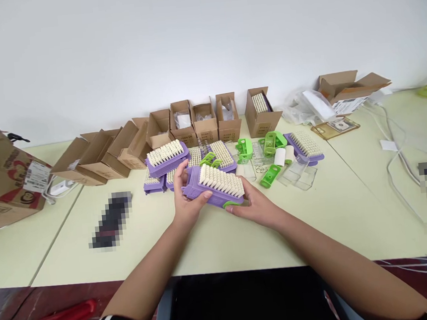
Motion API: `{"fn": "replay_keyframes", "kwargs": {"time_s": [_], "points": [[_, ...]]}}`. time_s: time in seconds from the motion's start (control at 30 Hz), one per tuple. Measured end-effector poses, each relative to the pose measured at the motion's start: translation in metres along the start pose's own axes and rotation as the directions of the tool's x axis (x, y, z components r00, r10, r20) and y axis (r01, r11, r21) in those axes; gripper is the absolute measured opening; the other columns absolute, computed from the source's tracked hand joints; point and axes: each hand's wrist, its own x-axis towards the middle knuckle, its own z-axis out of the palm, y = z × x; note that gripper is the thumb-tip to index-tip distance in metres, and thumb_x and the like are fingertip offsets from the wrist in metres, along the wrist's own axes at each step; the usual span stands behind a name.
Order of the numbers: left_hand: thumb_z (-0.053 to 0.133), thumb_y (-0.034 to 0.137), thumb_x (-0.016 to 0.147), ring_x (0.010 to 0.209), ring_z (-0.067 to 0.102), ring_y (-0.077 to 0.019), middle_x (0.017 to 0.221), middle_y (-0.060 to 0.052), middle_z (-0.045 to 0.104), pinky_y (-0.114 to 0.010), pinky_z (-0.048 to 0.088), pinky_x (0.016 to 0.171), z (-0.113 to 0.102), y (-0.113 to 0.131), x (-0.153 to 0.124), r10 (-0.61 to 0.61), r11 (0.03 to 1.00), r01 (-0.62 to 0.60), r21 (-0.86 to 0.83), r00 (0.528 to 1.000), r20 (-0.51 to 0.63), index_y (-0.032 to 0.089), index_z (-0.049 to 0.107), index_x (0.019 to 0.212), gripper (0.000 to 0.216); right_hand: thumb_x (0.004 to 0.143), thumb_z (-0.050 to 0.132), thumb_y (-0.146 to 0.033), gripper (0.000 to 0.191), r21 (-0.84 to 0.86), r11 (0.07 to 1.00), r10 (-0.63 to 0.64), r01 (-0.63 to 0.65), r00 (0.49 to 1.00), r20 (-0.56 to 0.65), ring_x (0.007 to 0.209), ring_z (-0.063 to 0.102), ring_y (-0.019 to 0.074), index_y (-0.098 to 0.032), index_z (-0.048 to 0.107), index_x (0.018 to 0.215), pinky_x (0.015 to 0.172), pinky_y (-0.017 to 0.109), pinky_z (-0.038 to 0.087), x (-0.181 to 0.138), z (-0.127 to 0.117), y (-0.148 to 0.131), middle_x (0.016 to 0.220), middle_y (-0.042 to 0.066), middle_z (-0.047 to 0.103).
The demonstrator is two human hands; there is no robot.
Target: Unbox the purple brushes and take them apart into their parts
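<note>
1. our left hand [187, 199] and right hand [253, 205] both grasped a purple bristle brush [216, 187], holding it tilted over the table [327, 220].
2. more purple brushes [167, 156] and green plastic parts [244, 150] lay just beyond it, with cardboard boxes [205, 123] behind them.

Left hand [189, 199] and right hand [253, 207] held close together at frame centre, fingers curled; palms turned inward; left forearm [145, 278] and right forearm [330, 254] converging from the lower corners.
</note>
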Motion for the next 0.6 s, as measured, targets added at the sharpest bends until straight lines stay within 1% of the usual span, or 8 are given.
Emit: {"fn": "replay_keyframes", "kwargs": {"time_s": [0.1,0.17,0.2,0.27,0.33,0.4,0.5,0.6], "points": [[0.095,0.069,0.075,0.105,0.066,-0.0276,0.118,-0.007,0.062,-0.042,0.057,0.095,-0.002,-0.002,0.0,-0.004,0.999,0.004,-0.039,1.0,0.017,0.034,0.038,0.168,0.115,0.091,0.087,-0.036,0.07,-0.011,0.999,0.042,-0.042,0.999,0.018,0.122,0.072,0.0279,-0.029,0.049,0.15,0.099,0.044,0.063,0.0,0.0,-0.001,0.143,0.01,0.07],[0.095,0.068,0.075,0.102,0.066,-0.0259,0.115,-0.005,0.061,-0.04,0.057,0.093,-0.002,-0.004,0.0,-0.024,0.996,0.026,-0.087,1.0,0.016,0.036,0.031,0.171,0.12,0.091,0.087,-0.037,0.067,-0.021,0.999,0.05,-0.05,0.999,0.011,0.117,0.073,0.0275,-0.029,0.05,0.147,0.097,0.044,0.063,0.0,0.0,-0.001,0.138,0.009,0.072],[0.095,0.068,0.075,0.101,0.066,-0.025,0.114,-0.004,0.061,-0.039,0.057,0.093,-0.002,-0.006,0.0,-0.043,0.993,0.045,-0.11,0.999,0.018,0.035,0.031,0.17,0.119,0.091,0.087,-0.038,0.065,-0.023,0.999,0.041,-0.041,0.999,0.004,0.117,0.073,0.0276,-0.029,0.052,0.145,0.098,0.044,0.062,0.001,-0.001,0.0,0.137,0.008,0.072],[0.094,0.07,0.075,0.101,0.067,-0.0246,0.114,-0.005,0.06,-0.04,0.058,0.093,0.0,-0.009,-0.001,-0.092,0.983,0.096,-0.154,0.995,0.031,0.034,0.039,0.164,0.11,0.09,0.088,-0.039,0.062,-0.022,1.0,-0.003,0.002,1.0,-0.014,0.12,0.072,0.0284,-0.029,0.054,0.142,0.103,0.046,0.06,0.001,-0.001,0.004,0.137,0.008,0.071],[0.091,0.075,0.075,0.107,0.068,-0.0266,0.121,-0.007,0.061,-0.043,0.059,0.097,0.004,-0.011,-0.003,-0.139,0.971,0.147,-0.191,0.989,0.053,0.032,0.047,0.153,0.099,0.089,0.089,-0.042,0.063,-0.004,0.999,-0.051,0.051,0.998,-0.034,0.124,0.07,0.0292,-0.029,0.055,0.141,0.109,0.048,0.058,0.001,-0.001,0.007,0.139,0.008,0.071],[0.089,0.078,0.075,0.116,0.068,-0.0295,0.13,-0.01,0.061,-0.047,0.058,0.103,0.008,-0.013,-0.006,-0.171,0.957,0.185,-0.222,0.982,0.078,0.031,0.049,0.145,0.094,0.088,0.09,-0.046,0.065,0.031,0.996,-0.082,0.084,0.995,-0.06,0.126,0.07,0.0296,-0.029,0.057,0.14,0.111,0.048,0.057,0.001,-0.002,0.009,0.139,0.008,0.071],[0.093,0.072,0.075,0.122,0.068,-0.0307,0.134,-0.01,0.062,-0.051,0.057,0.108,0.014,-0.012,-0.01,-0.217,0.931,0.242,-0.273,0.969,0.12,0.032,0.046,0.142,0.091,0.085,0.093,-0.049,0.066,0.08,0.992,-0.086,0.094,0.991,-0.102,0.124,0.07,0.0293,-0.028,0.058,0.138,0.111,0.046,0.058,0.002,-0.002,0.01,0.135,0.008,0.072],[0.098,0.061,0.074,0.119,0.069,-0.0288,0.13,-0.008,0.064,-0.048,0.057,0.105,0.016,-0.009,-0.011,-0.258,0.893,0.289,-0.345,0.957,0.134,0.033,0.045,0.141,0.09,0.083,0.094,-0.049,0.067,0.108,0.99,-0.075,0.088,0.99,-0.123,0.123,0.07,0.0292,-0.028,0.059,0.136,0.112,0.046,0.058,0.003,-0.003,0.01,0.133,0.008,0.072]]}}
